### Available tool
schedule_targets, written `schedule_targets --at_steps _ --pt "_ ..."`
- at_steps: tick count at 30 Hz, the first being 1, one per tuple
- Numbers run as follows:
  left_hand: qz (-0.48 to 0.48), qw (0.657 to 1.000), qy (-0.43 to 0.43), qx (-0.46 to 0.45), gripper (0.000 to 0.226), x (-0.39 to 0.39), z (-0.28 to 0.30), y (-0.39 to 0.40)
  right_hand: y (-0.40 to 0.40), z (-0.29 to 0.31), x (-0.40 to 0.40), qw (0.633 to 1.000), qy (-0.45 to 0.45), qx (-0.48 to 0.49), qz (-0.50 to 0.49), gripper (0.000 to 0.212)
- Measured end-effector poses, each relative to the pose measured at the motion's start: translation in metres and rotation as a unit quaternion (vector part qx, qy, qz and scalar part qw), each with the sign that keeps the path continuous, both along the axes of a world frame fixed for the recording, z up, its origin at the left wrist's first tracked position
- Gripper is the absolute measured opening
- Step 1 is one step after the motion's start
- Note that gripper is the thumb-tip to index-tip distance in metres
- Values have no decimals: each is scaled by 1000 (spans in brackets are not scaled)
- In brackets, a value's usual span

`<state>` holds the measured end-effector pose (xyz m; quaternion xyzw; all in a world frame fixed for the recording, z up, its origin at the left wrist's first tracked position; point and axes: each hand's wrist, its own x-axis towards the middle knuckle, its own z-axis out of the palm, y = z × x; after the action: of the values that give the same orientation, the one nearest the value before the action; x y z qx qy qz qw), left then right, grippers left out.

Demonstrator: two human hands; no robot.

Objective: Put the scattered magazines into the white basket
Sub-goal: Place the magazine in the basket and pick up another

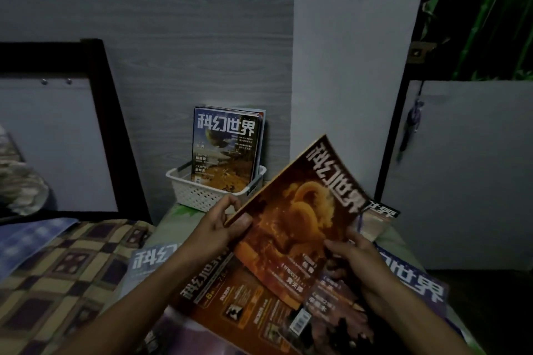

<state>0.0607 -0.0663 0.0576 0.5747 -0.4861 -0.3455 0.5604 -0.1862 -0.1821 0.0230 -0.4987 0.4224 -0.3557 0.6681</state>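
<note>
Nearest the camera, loose magazines lie overlapping on the bed, their covers up; one orange cover shows a barcode and a mirrored white title, and a bluish one pokes out to the left with the same mirrored characters. At the right edge a purple-toned magazine shows large white characters reading 世界, also reversed.

Above that pile both hands hold the orange magazine. The left hand pinches its left edge, thumb on the cover and fingers curled behind; the right hand grips the lower right edge, thumb on top. The magazine is tilted — its long axis runs from lower left near the hands up toward the upper right, title end farthest away. Its title reads 科幻世界, mirrored; smaller cover text is too blurred to read.

Behind its top corner another magazine lies flat on the bed.

Farther back the white basket sits against the grey panel — magazines stand upright in it, the front one titled 科幻世界.
</note>
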Motion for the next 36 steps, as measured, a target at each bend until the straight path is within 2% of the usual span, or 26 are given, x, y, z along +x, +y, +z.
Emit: schedule_targets --at_steps 3,5,7,10,13,16,20,22,24,29,32,36 --pt "-24 997 -41 -53 28 3 19 13 1 9 6 998 -44 -45 12 22" --pt "-8 993 -84 -89 18 8 32 18 3 24 12 990 -49 -133 -11 13" --pt "30 987 -104 -122 11 11 43 20 8 45 20 973 -44 -224 1 13" --pt "113 972 -146 -145 35 17 48 23 14 63 36 954 -30 -294 45 23" --pt "176 960 -200 -84 35 30 34 25 15 60 54 949 47 -303 71 26" --pt "196 958 -206 -15 24 44 9 28 14 50 60 942 111 -300 103 24" --pt "201 959 -196 -46 30 55 3 28 8 53 67 931 127 -330 86 25" --pt "211 958 -184 -67 33 62 14 22 5 65 74 930 110 -342 77 23" --pt "226 954 -176 -88 26 76 33 14 0 86 87 929 59 -358 76 24" --pt "270 928 -213 -146 20 128 104 -19 -32 138 141 928 -29 -372 15 14" --pt "314 902 -260 -139 23 161 119 -47 -57 140 183 934 -37 -354 2 16" --pt "336 889 -304 -64 13 199 84 -87 -88 106 228 943 20 -331 20 8"
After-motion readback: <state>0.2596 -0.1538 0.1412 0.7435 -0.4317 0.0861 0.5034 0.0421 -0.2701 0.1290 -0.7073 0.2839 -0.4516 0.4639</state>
